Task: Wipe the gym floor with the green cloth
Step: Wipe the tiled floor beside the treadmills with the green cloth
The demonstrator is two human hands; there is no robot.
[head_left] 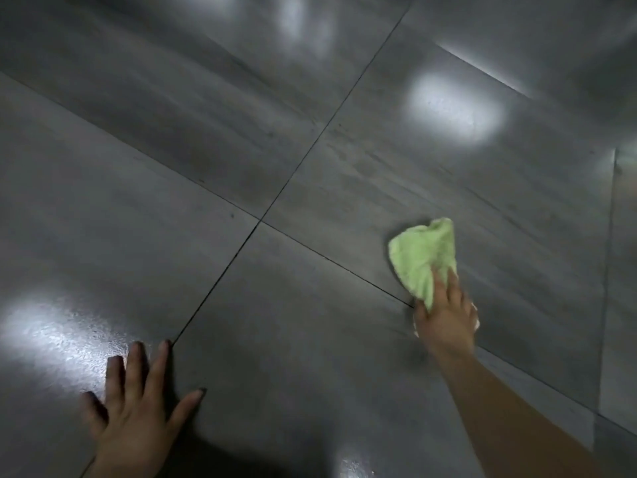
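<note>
While pressed flat, right grip (444, 312) pins green cloth (422, 257) ahead.

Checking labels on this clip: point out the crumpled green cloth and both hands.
Crumpled green cloth (422, 255), head view, middle of the fabric.
Right hand (444, 313), head view, back of hand.
Left hand (132, 419), head view, back of hand.

Single head-worn view, wide-angle, tilted steeply down at the grey tiled floor (310, 357); set low and close, within arm's reach; faces forward from the person; both forearms enter from the bottom edge; tile joints cross near centre.
</note>
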